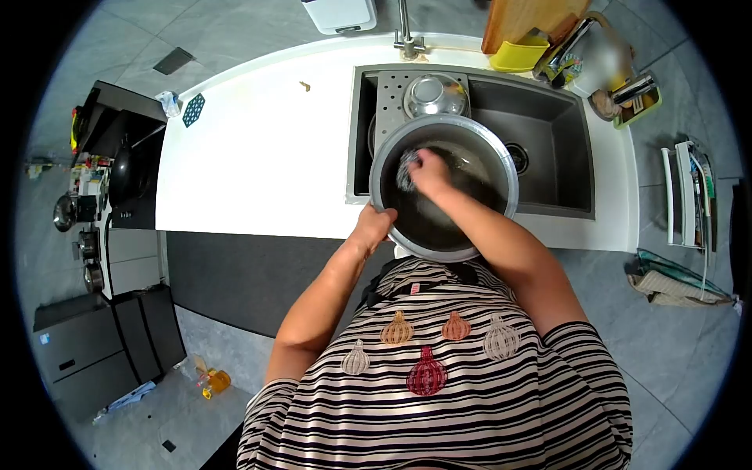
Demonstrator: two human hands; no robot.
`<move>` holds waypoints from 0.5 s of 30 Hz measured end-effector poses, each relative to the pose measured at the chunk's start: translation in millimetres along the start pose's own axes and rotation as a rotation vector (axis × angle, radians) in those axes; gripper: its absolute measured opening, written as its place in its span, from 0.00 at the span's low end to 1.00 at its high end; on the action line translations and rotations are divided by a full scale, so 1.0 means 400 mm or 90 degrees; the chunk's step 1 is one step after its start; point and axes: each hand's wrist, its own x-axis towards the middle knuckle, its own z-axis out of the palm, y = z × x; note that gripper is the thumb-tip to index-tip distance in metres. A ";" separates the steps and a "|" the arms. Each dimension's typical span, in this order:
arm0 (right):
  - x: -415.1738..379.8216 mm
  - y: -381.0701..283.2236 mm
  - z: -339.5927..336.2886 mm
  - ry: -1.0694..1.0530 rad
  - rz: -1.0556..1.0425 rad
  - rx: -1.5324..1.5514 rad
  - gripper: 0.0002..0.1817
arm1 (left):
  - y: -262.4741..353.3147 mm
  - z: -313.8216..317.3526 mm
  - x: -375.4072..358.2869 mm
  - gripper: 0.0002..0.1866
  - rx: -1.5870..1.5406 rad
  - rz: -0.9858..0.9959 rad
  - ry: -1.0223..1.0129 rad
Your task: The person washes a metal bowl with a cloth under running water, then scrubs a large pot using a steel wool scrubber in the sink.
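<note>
A large round metal basin (439, 231) is tilted over the front of the sink, its open side facing me. My left hand (373, 225) is closed on the basin's left rim, with the thumb on the inside edge. Inside the basin, my right hand (431, 172) is closed on a steel wool scrubber (406, 171) against the upper left of the inner wall. The fingers are slightly blurred. Some wet-looking shine shows on the metal.
Behind the basin, an upturned metal bowl (435, 95) rests on a perforated drain tray (390, 98) over the grey sink (548, 117). A faucet (407, 45) stands at the back. A yellow container (519, 55) and a wooden cutting board (521, 23) are at back right.
</note>
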 end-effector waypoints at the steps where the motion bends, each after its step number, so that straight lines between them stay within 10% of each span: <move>1: -0.026 -0.014 0.005 -0.088 -0.033 -0.004 0.18 | -0.005 0.001 0.001 0.18 -0.014 -0.001 -0.001; 4: -0.029 -0.044 0.006 -0.115 -0.072 -0.071 0.19 | 0.003 -0.004 -0.007 0.16 -0.007 -0.005 0.015; 8: 0.072 0.040 0.044 -0.015 0.181 0.338 0.14 | 0.000 0.000 -0.006 0.15 -0.033 -0.002 0.041; 10: 0.011 -0.008 0.000 0.051 0.008 0.011 0.16 | 0.008 -0.006 -0.013 0.15 -0.007 0.011 0.025; 15: -0.037 -0.049 0.008 -0.084 -0.066 -0.072 0.18 | 0.006 -0.002 -0.014 0.15 -0.009 -0.012 0.028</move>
